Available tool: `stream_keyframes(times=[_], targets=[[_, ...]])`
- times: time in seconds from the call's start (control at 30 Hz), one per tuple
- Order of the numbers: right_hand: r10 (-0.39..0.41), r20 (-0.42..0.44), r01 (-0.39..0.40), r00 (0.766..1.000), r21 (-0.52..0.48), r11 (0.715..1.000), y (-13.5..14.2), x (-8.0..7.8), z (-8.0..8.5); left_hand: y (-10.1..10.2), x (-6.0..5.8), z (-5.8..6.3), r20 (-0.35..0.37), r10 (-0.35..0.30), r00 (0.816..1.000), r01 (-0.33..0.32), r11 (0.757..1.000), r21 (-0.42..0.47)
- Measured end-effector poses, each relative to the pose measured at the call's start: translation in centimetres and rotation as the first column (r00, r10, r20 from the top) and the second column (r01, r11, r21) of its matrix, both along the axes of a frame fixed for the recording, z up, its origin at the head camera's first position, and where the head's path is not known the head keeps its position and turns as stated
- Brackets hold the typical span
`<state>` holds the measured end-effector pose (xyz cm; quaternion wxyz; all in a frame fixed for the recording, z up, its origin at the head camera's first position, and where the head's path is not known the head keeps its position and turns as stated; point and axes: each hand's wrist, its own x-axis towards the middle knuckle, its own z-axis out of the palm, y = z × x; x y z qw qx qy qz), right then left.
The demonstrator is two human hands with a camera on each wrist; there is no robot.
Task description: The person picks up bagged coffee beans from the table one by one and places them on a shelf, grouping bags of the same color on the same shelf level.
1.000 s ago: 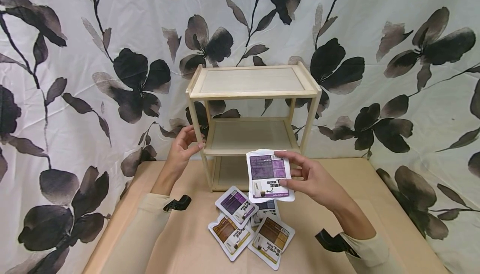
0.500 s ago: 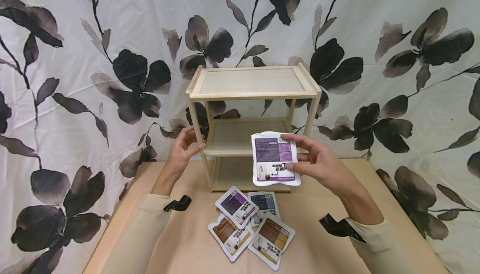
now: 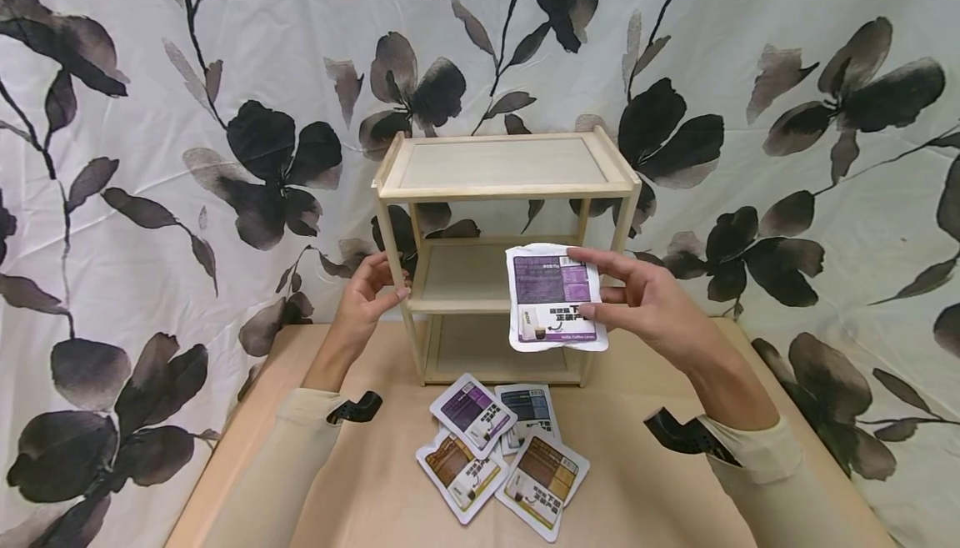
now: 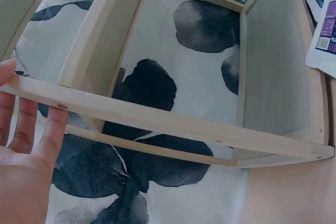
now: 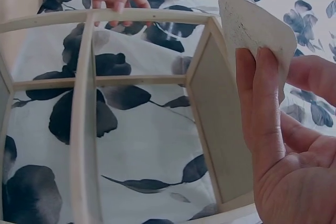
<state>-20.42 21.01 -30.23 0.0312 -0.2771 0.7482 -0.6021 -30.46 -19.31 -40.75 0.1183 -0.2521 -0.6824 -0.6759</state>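
Observation:
My left hand [image 3: 367, 294] grips the front left post of a small three-tier wooden shelf rack [image 3: 498, 166]. In the left wrist view, the thumb lies on one side of the post [image 4: 157, 120] and fingers on the other. My right hand [image 3: 660, 310] pinches a flat white packet with a purple label [image 3: 557, 298] by its right edge, thumb on the label side. That packet hangs before the rack's middle tier, hiding part of it. The right wrist view shows its pale, plain back [image 5: 257, 24], with fingers pressed against it.
Several similar packets lie overlapping on the table [image 3: 637, 481] before the rack: a purple one [image 3: 474, 414], a blue one [image 3: 531, 414], an orange one [image 3: 461, 473] and a brown one [image 3: 543, 481]. A floral curtain [image 3: 300, 47] hangs close behind.
The right hand has raised the purple packet from just above the packet pile to the height of the middle tier, shifting slightly right. The left hand stays on the post.

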Motion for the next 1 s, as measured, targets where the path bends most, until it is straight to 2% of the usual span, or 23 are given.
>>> stream_keyframes(times=[0.33, 0.5, 0.77, 1.0], targets=[[-0.02, -0.006, 0.02, 1.0, 0.042, 0.999, 0.6, -0.6, 2.7, 0.0, -0.1, 0.0, 0.005, 0.005, 1.0, -0.005, 1.0, -0.007], [-0.042, -0.037, 0.044, 0.998, 0.063, 0.997, 0.8, -1.0, 3.8, 0.0, -0.1, -0.1, 0.01, 0.006, 1.0, -0.006, 1.0, -0.015], [-0.031, -0.069, 0.036, 0.997, 0.065, 0.997, 1.1, -2.1, 5.6, 0.0, 0.0, -0.1, 0.017, 0.012, 1.0, -0.012, 1.0, -0.012], [-0.075, -0.088, 0.083, 0.993, 0.091, 0.992, 1.3, -2.7, 7.4, 0.1, -0.2, -0.1, 0.004, 0.01, 1.0, -0.01, 1.0, -0.01]])
